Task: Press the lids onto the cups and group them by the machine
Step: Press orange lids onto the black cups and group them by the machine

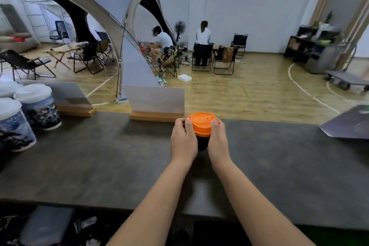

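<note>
My left hand (184, 138) and right hand (217, 138) clasp a light, crushable cup (202, 143), thumbs pressing its stiff orange lid (201, 123).

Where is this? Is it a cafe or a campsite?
Probably an indoor hall, maybe a gym, set up like a camp: wooden floor with painted court lines, a big tent, folding chairs, and a counter with lidded cups.
</note>
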Demonstrator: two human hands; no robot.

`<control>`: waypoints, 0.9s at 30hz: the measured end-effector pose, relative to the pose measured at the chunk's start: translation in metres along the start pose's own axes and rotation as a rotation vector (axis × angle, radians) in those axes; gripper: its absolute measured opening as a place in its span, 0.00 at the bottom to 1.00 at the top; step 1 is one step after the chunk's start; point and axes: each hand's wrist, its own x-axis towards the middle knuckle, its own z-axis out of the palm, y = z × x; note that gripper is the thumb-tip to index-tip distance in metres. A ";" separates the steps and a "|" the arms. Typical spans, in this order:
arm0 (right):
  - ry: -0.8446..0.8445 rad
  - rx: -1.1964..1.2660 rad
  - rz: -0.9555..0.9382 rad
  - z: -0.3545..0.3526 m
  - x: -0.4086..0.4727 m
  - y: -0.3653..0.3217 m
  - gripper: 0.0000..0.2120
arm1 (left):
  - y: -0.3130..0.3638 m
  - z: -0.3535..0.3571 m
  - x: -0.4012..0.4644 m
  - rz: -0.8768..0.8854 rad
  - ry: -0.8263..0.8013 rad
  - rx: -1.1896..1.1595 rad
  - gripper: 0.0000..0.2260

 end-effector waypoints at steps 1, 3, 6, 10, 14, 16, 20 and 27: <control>0.026 -0.002 -0.010 -0.010 0.001 0.001 0.17 | 0.005 0.011 -0.004 -0.005 -0.018 -0.025 0.13; 0.069 -0.017 -0.034 -0.028 0.001 0.003 0.16 | 0.011 0.028 -0.013 0.001 -0.037 -0.070 0.11; 0.163 -0.072 -0.080 -0.051 0.003 0.008 0.15 | 0.012 0.053 -0.024 0.061 -0.060 -0.034 0.13; 0.200 -0.069 -0.142 -0.071 0.010 0.013 0.15 | 0.007 0.076 -0.032 0.132 -0.079 0.024 0.21; 0.148 -0.013 -0.138 -0.077 0.015 0.023 0.15 | 0.006 0.084 -0.034 0.119 -0.092 0.015 0.19; 0.150 0.013 -0.149 -0.077 0.018 0.023 0.11 | 0.003 0.084 -0.034 0.133 -0.063 -0.045 0.20; 0.128 0.081 -0.149 -0.076 0.026 0.022 0.11 | 0.001 0.086 -0.030 0.128 -0.080 -0.121 0.20; 0.121 0.079 -0.165 -0.076 0.028 0.028 0.12 | -0.002 0.091 -0.028 0.160 -0.095 -0.179 0.16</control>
